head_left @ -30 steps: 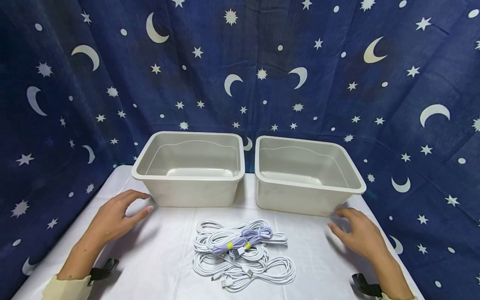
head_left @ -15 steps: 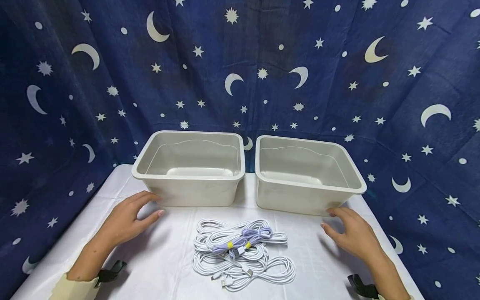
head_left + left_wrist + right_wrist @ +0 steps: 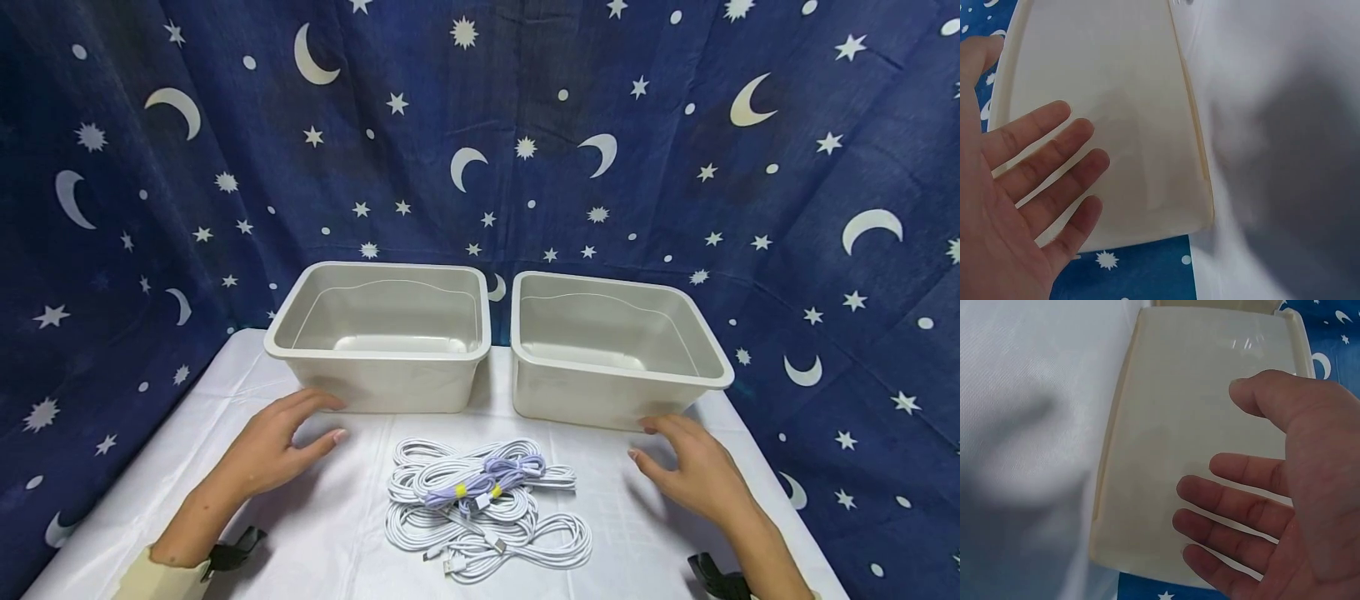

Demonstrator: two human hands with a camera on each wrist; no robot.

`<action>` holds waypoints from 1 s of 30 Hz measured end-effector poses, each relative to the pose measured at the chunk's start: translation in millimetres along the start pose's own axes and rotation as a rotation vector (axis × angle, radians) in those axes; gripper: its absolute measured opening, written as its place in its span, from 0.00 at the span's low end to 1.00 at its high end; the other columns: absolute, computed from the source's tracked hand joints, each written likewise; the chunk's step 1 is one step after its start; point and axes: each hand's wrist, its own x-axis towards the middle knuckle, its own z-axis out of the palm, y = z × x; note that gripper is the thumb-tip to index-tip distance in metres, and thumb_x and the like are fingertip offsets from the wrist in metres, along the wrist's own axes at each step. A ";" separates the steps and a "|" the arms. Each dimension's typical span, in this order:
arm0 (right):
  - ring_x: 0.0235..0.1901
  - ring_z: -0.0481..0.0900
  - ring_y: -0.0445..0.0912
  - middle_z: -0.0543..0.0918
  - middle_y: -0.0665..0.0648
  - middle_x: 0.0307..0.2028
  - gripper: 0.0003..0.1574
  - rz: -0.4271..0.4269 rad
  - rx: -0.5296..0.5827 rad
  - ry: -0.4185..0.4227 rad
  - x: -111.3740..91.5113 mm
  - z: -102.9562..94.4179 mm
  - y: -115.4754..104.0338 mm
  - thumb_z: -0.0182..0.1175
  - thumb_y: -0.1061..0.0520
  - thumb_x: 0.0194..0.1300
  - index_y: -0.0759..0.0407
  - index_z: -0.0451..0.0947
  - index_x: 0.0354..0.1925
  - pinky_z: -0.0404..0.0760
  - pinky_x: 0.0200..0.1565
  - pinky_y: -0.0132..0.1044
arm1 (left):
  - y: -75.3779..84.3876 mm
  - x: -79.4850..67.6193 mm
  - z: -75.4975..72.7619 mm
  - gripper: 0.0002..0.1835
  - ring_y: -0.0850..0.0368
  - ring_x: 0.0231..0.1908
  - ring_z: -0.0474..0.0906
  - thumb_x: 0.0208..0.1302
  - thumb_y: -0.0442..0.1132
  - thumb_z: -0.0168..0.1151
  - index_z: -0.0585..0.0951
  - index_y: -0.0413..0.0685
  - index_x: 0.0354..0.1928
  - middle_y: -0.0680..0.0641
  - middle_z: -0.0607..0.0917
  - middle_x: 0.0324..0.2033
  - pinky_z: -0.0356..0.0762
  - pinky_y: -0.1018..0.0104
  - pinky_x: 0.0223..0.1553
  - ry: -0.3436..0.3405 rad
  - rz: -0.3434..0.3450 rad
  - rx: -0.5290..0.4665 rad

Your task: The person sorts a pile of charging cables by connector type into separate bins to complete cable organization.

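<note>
A heap of coiled white USB cables (image 3: 555, 542) lies on the white-covered table between the hands. On top of it sits a purple cable bundle (image 3: 513, 471) with yellow bands. My left hand (image 3: 270, 446) hovers left of the heap, in front of the left bin, its fingers relaxed and holding nothing. To the right of the heap is my right hand (image 3: 693, 471), near the right bin's front wall and likewise holding nothing. In the left wrist view the fingers (image 3: 1054, 156) are spread before a bin wall; in the right wrist view the fingers (image 3: 1235, 506) look relaxed too.
Two light grey bins, the left bin (image 3: 382, 383) and the right bin (image 3: 600, 396), stand side by side behind the cables with a narrow gap between them. A dark blue curtain (image 3: 420, 83) with moons and stars closes off the back and sides.
My left hand has moved rightward, toward the cables, and slightly down. My right hand has shifted a little to the left. The cables and bins have stayed in place.
</note>
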 end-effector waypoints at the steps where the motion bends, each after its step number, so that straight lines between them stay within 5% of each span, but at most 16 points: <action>1: 0.48 0.85 0.56 0.88 0.56 0.46 0.28 -0.012 -0.001 0.008 0.2 0.1 -1.0 0.81 0.50 0.53 0.59 0.86 0.49 0.82 0.46 0.59 | 0.8 0.4 0.0 0.17 0.54 0.54 0.84 0.64 0.47 0.77 0.86 0.56 0.53 0.58 0.86 0.52 0.77 0.52 0.55 0.001 0.002 0.001; 8: 0.46 0.85 0.52 0.87 0.52 0.45 0.28 -0.066 0.009 0.034 1.7 1.0 -9.6 0.82 0.51 0.51 0.58 0.86 0.49 0.81 0.46 0.54 | 4.9 4.3 1.3 0.18 0.57 0.53 0.84 0.61 0.45 0.78 0.86 0.58 0.53 0.60 0.86 0.51 0.76 0.57 0.55 0.040 0.059 -0.001; 16: 0.45 0.84 0.48 0.87 0.49 0.45 0.27 -0.105 0.027 0.023 4.3 1.9 -21.0 0.83 0.51 0.50 0.55 0.86 0.48 0.82 0.45 0.51 | 11.3 16.0 -5.4 0.17 0.56 0.50 0.83 0.59 0.39 0.77 0.87 0.50 0.50 0.56 0.87 0.47 0.73 0.63 0.56 0.167 0.166 -0.024; 24: 0.47 0.84 0.46 0.87 0.47 0.46 0.28 -0.183 0.060 0.021 7.3 6.7 -33.5 0.84 0.51 0.48 0.52 0.86 0.48 0.79 0.48 0.43 | 12.8 32.7 -10.7 0.18 0.44 0.47 0.80 0.76 0.51 0.59 0.87 0.44 0.50 0.46 0.86 0.45 0.69 0.50 0.50 0.377 0.256 0.018; 30: 0.48 0.85 0.45 0.87 0.45 0.47 0.30 -0.256 0.103 0.006 11.7 15.3 -44.9 0.84 0.50 0.49 0.51 0.86 0.50 0.81 0.48 0.43 | 10.2 42.9 -10.1 0.21 0.36 0.49 0.76 0.73 0.49 0.58 0.87 0.41 0.53 0.39 0.84 0.47 0.66 0.42 0.52 0.448 0.263 0.036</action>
